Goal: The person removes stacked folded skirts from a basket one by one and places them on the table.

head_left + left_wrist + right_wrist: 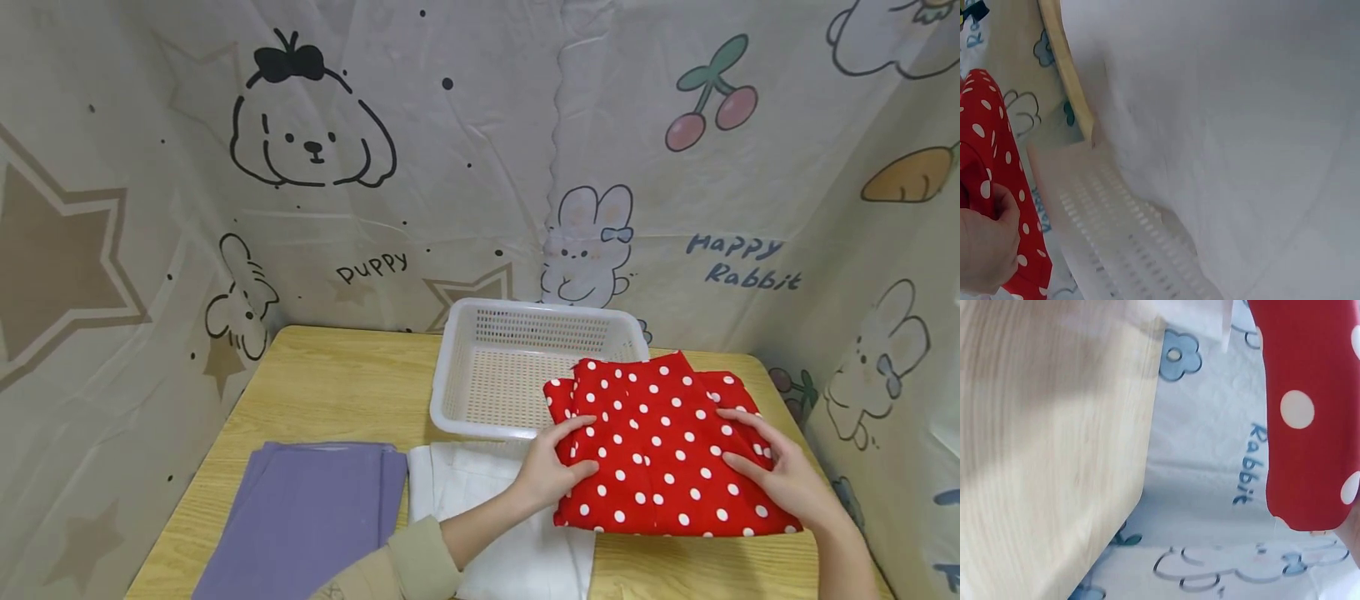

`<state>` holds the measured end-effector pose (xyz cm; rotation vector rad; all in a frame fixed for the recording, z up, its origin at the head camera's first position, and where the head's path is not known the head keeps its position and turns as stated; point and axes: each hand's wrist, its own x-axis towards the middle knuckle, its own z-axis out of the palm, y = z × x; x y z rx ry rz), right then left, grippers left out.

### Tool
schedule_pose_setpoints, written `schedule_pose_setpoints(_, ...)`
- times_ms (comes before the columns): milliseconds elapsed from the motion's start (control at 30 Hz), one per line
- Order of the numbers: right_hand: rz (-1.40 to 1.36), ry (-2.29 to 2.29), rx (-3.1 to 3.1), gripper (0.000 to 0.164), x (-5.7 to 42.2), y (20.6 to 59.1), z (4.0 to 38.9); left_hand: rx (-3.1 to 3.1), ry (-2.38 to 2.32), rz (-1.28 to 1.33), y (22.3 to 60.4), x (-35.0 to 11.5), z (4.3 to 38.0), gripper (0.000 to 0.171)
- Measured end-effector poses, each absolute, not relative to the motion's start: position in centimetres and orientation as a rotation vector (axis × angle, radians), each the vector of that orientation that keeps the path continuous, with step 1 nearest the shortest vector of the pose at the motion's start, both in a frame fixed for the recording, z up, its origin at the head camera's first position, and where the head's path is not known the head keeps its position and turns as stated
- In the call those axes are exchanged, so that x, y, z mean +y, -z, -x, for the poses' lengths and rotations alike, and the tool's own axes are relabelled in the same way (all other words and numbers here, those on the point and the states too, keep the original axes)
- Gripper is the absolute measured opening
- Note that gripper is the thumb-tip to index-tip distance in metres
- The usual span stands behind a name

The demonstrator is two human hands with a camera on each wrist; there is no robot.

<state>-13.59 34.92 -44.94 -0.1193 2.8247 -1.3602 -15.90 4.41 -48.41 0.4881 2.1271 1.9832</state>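
A folded red cloth with white polka dots [667, 467] is held up off the table, over its right side. My left hand [550, 468] grips its left edge, thumb and fingers lying on the upper face. The right hand [797, 483] holds the opposite edge in the same way. In the left wrist view the left hand [988, 250] is curled round the cloth [1007, 162]. The right wrist view shows the cloth's folded side [1316, 456] above the table, with only a sliver of the hand at the frame's edge.
Behind the cloth stands a white perforated plastic basket [442, 392], its front right part hidden. A folded white cloth [465, 479] lies under my left forearm, beside a folded purple cloth [315, 500]. Printed curtains [465, 208] surround the wooden table [352, 367].
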Motion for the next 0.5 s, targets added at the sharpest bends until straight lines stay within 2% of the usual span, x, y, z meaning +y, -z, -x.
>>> schedule_pose_setpoints(500,-0.145,1.245,2.728,0.073,39.3,46.6,9.7,1.954,-1.975,-0.559,50.3,7.5,12.3,0.049)
